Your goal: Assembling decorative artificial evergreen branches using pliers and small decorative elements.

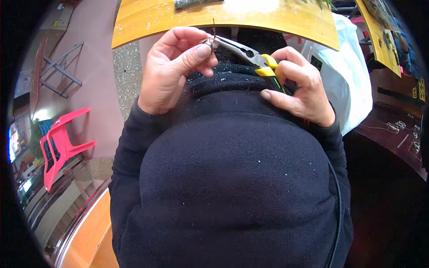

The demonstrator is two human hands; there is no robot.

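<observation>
Between the thumb and fingers of my left hand (169, 70) is a small dark metal piece (208, 42), bent like a loop; its full shape is partly covered by the fingertips. A thin dark wire end (214, 27) sticks up beside it. My right hand (303, 81) grips long-nose pliers (241, 50) by their yellow and black handles. The pliers' tips reach left to the metal piece at my left fingertips. Whether the jaws pinch the wire is too small to tell. Both hands are above my lap, just before the table's near edge.
A yellow wooden table (290, 20) spans the top, scattered with pale bits, with a dark object (192, 3) on it. To the right hangs a white plastic bag (348, 76). Small metal pieces (397, 126) lie on a dark surface further right. A pink chair (65, 143) stands left.
</observation>
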